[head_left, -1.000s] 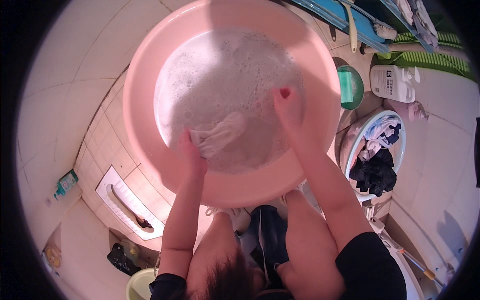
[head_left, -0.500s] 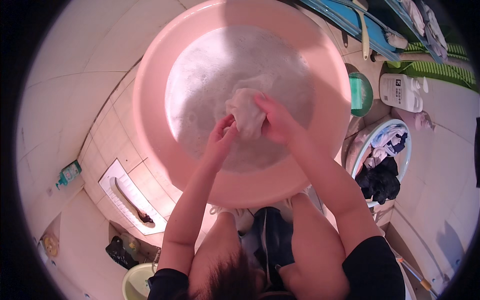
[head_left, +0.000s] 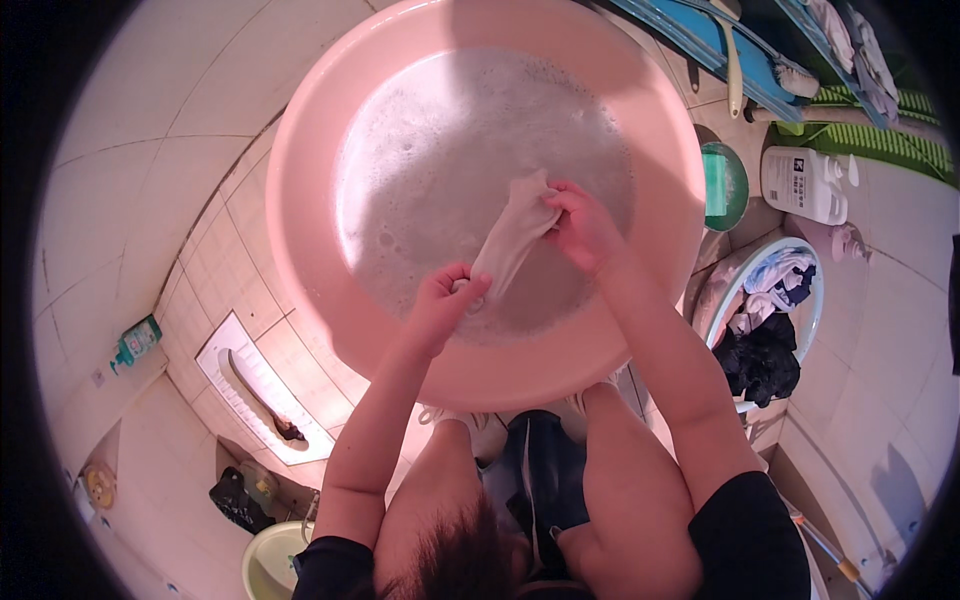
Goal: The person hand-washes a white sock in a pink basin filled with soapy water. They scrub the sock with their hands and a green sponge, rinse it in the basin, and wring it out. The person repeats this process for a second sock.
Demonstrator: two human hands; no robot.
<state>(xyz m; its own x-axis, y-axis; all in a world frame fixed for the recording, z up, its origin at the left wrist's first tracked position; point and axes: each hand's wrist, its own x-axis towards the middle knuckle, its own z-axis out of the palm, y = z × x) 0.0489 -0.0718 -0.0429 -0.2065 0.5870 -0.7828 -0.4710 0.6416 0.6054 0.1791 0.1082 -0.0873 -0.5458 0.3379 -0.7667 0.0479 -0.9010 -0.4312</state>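
Your left hand pinches cloth lower end, your right hand grips upper end; cloth stretched between, above soapy water in pink basin.

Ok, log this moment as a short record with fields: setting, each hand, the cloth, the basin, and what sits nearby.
setting: tiled floor, seen from above
left hand: grips the lower end of the pale cloth
right hand: grips the cloth's upper end
cloth: stretched between both hands, above the water
basin: large, pink, round, holding foamy water
nearby right: white jug, green bowl, small basin of clothes
nearby left: green bottle
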